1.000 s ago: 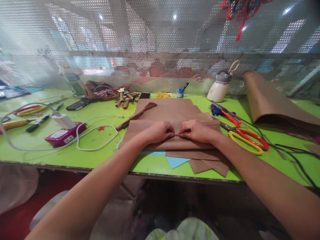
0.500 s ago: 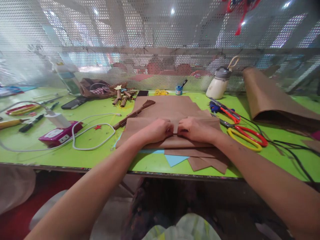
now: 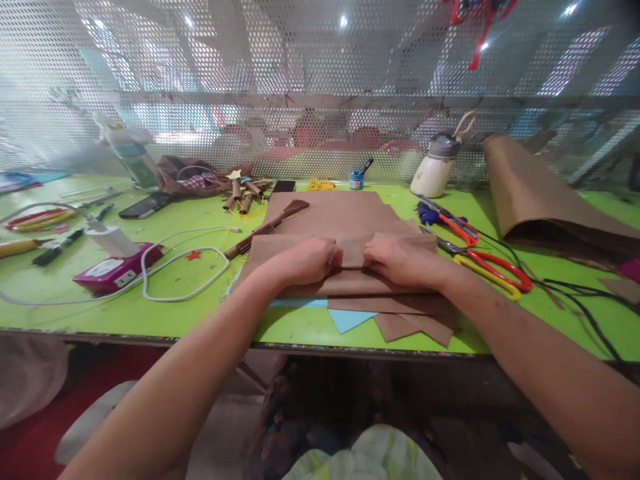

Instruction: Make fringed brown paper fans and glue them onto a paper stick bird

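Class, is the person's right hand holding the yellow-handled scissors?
No, the right hand is on the brown paper, while the yellow-handled scissors lie on the green table.

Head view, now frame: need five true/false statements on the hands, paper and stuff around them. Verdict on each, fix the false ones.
1. The left hand and the right hand are both on the brown paper. True.
2. The scissors with red and yellow handles lie beside the left hand. False: they lie to the right of the right hand.
3. The white bottle has a grey top. True.
4. The light blue paper covers the brown paper. False: only parts of it show, sticking out from beneath a brown sheet.
5. The small jar beyond the hands is red. False: it is blue.
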The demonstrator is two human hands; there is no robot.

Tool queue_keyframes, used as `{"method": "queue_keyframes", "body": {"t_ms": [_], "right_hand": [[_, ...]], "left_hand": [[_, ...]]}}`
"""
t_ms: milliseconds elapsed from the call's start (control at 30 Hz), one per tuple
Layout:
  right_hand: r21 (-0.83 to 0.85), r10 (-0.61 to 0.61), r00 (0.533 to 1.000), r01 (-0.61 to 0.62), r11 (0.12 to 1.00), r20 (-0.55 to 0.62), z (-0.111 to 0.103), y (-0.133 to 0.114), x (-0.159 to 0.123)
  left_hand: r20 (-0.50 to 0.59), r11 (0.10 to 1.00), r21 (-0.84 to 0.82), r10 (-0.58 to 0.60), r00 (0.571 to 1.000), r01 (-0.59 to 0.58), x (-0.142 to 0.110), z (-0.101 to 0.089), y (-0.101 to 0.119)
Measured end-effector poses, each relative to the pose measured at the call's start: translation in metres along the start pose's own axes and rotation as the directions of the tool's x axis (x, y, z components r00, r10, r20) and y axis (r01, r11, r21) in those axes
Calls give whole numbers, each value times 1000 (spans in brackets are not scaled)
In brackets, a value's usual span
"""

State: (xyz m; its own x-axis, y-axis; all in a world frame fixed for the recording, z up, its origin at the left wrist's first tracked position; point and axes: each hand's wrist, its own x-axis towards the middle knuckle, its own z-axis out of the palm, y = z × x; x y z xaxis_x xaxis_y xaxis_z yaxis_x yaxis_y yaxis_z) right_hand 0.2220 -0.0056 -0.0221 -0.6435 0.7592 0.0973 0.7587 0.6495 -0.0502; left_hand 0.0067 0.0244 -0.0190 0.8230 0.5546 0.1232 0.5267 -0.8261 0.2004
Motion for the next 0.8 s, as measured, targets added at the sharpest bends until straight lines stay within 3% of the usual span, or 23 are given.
{"method": "queue_keyframes", "body": {"t_ms": [267,467,633,800], "right_hand": [[-139,34,998,-27,990,47,-1,-9,-3],[-242,24,999,-17,970,26,2,-15,-6],[-241,47,998,-38,970,32,0,-13,-6],[-254,89,996,-87,963,-7,-7,-11,-6]], "left_hand": [[5,995,84,44,999,-44,-1,-3,6],[62,986,162,15,998,-25,-2,-8,15],[10,999,15,-30,1000,30,-1,-6,8],[45,974,-187,-126,991,132,2,-7,2]]}}
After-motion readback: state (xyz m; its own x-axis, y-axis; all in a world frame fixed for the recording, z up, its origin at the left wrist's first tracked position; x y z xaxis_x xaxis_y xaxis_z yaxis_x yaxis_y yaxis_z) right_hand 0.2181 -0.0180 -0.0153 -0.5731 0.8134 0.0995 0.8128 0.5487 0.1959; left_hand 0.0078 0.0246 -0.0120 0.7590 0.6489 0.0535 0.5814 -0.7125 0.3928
